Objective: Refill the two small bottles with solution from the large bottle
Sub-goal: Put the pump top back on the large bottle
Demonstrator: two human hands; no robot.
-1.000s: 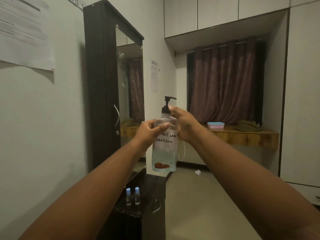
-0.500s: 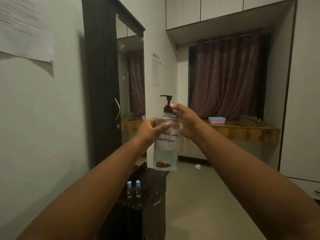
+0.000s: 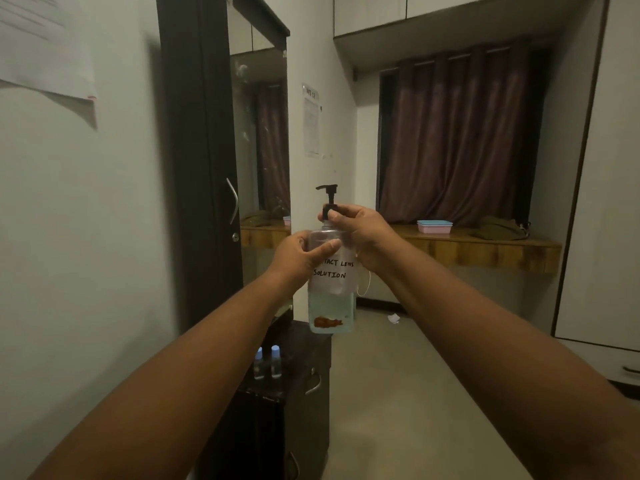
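I hold the large clear bottle (image 3: 331,306) upright in mid-air; its white label reads "contact lens solution" and pale liquid fills the lower part. My left hand (image 3: 300,256) grips its shoulder from the left. My right hand (image 3: 360,232) pinches the collar of the black pump top (image 3: 328,199). The two small bottles (image 3: 267,363) with light blue caps stand side by side on the dark cabinet (image 3: 304,375) below, partly hidden by my left forearm.
A tall dark wardrobe with a mirror door (image 3: 214,161) stands at the left. A wooden ledge (image 3: 485,247) under the curtained window carries a pink and blue box (image 3: 434,226). Bare floor lies to the right of the cabinet.
The pump spout has turned from pointing right to pointing left under my right hand. The bottle stays held at about the same height.
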